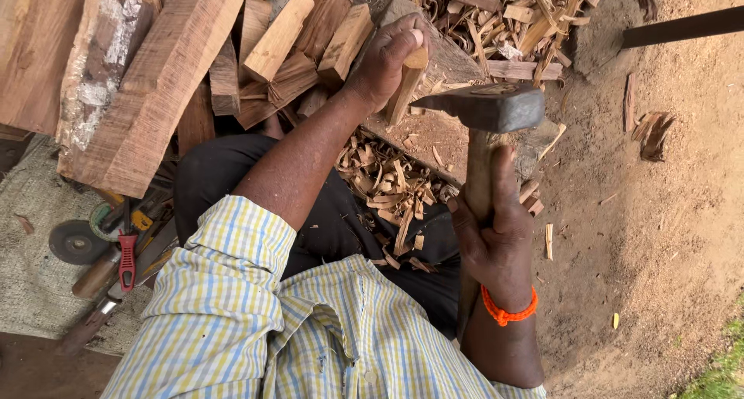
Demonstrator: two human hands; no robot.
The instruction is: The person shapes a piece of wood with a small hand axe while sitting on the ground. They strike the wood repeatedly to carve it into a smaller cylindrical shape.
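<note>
Left hand clenched around a short wooden stick, thumb on top, holding it upright on a chopping block. Stick is pale, roughly squared, lower end on the block's surface. Forearm bare, sleeve of a yellow-blue-white checked shirt rolled above the elbow.

Right hand wrapped tight around the wooden handle of a hatchet-type tool, thumb laid along the handle pointing up. Dark metal head sits at the handle top, just right of the stick, near but whether touching cannot be told. Orange band on the right wrist.

Around the hands: wood chips and shavings heaped on the person's lap, over dark trousers, and beside the block. More split offcuts piled beyond the block at top. Left of the left hand, a stack of cut wood blocks, reddish-brown, several leaning on each other. Far left, larger rough planks, one with whitish bark patches.

Lower left, on a woven mat: a dark round disc, a red-handled tool, other tools with wooden handles, partly hidden under the sleeve. Right side is sandy ground with a few bark scraps; a dark bar crosses the top right corner. Grass at bottom right corner.
</note>
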